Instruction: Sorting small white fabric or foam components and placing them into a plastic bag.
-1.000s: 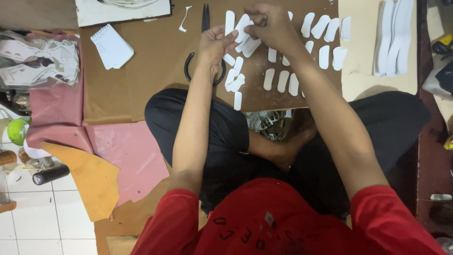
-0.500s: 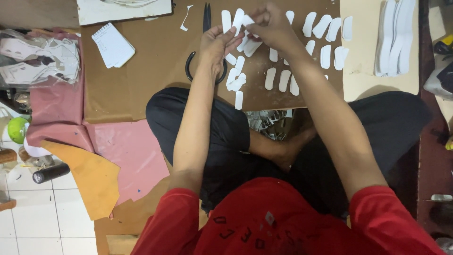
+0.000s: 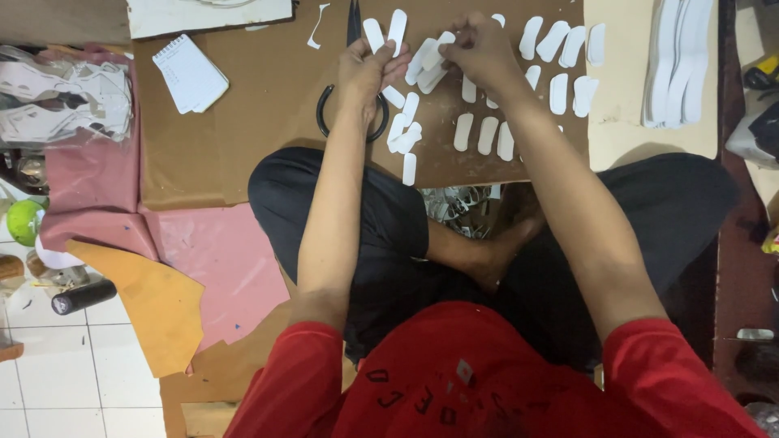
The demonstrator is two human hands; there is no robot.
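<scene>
The left hand (image 3: 367,71) and right hand (image 3: 480,50) meet over the brown board (image 3: 268,105), both pinching small white rounded strips (image 3: 430,58); this looks like sorting cut pieces; scissors (image 3: 350,97) lie under the left wrist; laid strips (image 3: 487,134) crowd the right, open room lies left toward the notepad (image 3: 191,73).

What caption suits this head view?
Seated cross-legged, a person's left hand and right hand gather small white rounded cut-outs on brown board beside scissors.

Both hands, left hand (image 3: 367,71) and right hand (image 3: 479,50), pinch small white cutouts (image 3: 428,58) over brown board (image 3: 260,105); black scissors (image 3: 354,97) seemingly underneath.
</scene>
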